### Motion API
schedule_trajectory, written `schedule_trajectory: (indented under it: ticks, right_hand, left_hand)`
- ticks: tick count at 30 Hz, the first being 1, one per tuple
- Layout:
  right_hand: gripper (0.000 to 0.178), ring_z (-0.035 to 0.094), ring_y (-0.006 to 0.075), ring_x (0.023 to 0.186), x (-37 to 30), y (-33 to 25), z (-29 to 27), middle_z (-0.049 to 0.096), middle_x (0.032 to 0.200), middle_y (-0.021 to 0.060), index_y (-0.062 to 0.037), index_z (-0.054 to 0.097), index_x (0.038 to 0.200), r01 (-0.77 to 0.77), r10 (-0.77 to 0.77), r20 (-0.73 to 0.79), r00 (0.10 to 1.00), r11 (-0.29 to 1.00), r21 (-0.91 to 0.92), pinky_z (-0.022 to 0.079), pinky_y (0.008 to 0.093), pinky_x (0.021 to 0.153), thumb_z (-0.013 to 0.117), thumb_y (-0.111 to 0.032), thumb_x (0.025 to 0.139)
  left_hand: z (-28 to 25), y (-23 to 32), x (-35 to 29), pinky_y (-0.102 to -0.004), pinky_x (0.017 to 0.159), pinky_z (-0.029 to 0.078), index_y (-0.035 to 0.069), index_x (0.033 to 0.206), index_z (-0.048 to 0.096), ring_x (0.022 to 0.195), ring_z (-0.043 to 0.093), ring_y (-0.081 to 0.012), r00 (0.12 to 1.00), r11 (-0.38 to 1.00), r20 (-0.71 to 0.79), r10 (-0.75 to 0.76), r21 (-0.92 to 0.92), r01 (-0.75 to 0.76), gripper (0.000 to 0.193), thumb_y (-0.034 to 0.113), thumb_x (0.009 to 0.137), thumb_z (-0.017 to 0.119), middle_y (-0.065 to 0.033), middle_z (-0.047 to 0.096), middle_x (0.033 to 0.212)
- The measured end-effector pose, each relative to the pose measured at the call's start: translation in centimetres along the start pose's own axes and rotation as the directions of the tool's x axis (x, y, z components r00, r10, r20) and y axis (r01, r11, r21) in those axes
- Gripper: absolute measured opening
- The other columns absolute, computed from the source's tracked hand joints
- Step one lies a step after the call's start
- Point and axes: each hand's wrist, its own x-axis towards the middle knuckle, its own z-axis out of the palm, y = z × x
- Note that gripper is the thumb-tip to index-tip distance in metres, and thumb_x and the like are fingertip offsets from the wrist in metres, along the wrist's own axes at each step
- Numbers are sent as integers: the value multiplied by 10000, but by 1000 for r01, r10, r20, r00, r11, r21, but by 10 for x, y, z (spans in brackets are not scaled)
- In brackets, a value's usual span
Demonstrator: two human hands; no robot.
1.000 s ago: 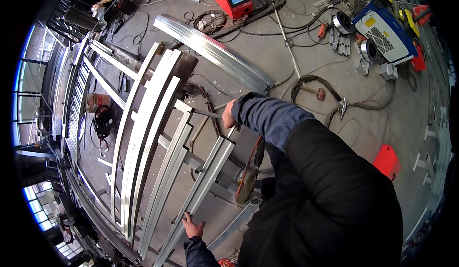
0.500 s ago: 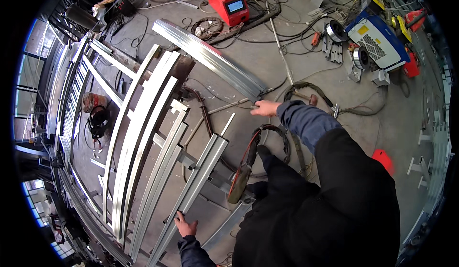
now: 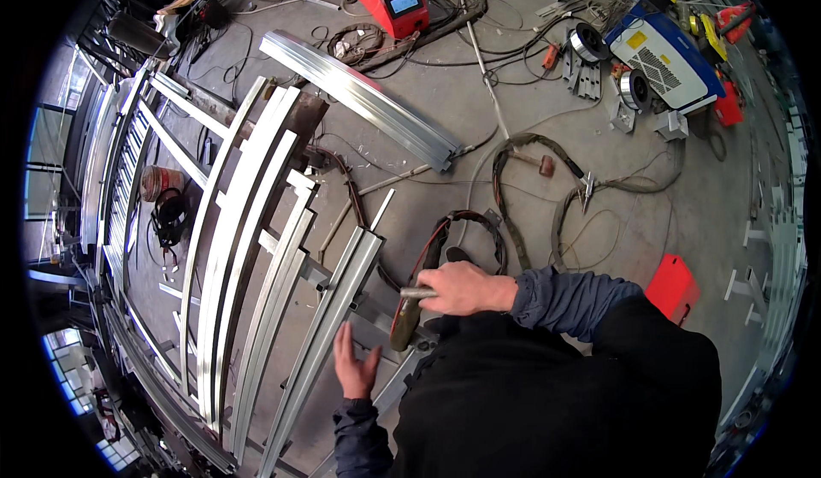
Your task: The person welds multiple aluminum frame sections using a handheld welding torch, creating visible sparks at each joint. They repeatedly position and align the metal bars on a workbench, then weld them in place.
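My right hand (image 3: 469,288) is closed round a short grey bar-like piece (image 3: 418,292), whose exact kind I cannot make out. It is over a sleeved cable (image 3: 405,326) with a red line along it. My left hand (image 3: 356,367) is open, fingers apart and nothing in it, just right of the nearest long silvery metal profile (image 3: 329,331). Further left, several more long metal profiles (image 3: 224,281) run side by side on supports. Beyond my hands, a stack of ribbed metal profiles (image 3: 359,97) lies slantwise on the floor.
A red machine with a screen (image 3: 389,3) stands at the back, cables around it. Back right are a blue and white machine (image 3: 667,59) and wire spools (image 3: 588,42). Hoses (image 3: 505,196) loop over the floor, a hammer head (image 3: 546,166) beside them. A red panel (image 3: 673,290) lies right.
My right hand has come back from the end of the ribbed stack, towards me and down, with the grey piece in it. My left hand has lifted off the nearest profile and moved right.
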Motion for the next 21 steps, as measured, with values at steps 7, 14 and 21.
schedule_trajectory:
  ticks: [7, 14, 21]
  right_hand:
    - [702, 710, 393, 1043, 3, -61, -5, 727, 1106, 218, -3, 589, 1464, 309, -419, 144, 897, 825, 473, 558, 454, 953, 714, -464, 949]
    - [878, 646, 407, 1246, 19, 38, 39, 619, 1421, 212, -82, 356, 1670, 410, -394, -148, 907, 907, 98, 510, 447, 1096, 729, -481, 984]
    - [706, 735, 454, 928, 15, 58, 48, 756, 1006, 207, -112, 402, 1659, 230, -203, -185, 962, 963, 138, 581, 548, 801, 652, -392, 1060]
  left_hand:
    - [95, 40, 25, -462, 1127, 487, 24, 1381, 611, 1347, 599, -305, 972, 608, 234, 32, -776, 167, 460, 202, 991, 780, -144, 632, 1408]
    - [77, 98, 55, -325, 959, 558, -13, 1269, 584, 1111, 674, -167, 975, 392, 216, -45, -894, 216, 279, 227, 1134, 627, -87, 712, 1174]
    - [59, 86, 102, -420, 999, 518, 4, 1334, 656, 1145, 659, -357, 943, 968, 307, 126, -246, -49, 438, 379, 1109, 640, -169, 672, 1228]
